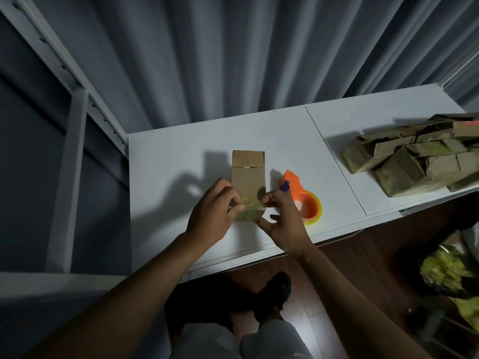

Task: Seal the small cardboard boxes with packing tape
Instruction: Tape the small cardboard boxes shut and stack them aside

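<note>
Left hand (211, 213) pinches tape strip (252, 204) at left end; right hand (281, 218) pinches right end, remaining fingers spread. Strip lies crosswise over near end of cardboard box (248, 177); box long axis runs away from table's (168, 177) front edge. Tape dispenser (303, 200) just right.

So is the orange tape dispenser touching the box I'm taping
Apart. The head view shows a strip of white table between the tape dispenser and the cardboard box, though the right hand hides the near end of that gap.
</note>
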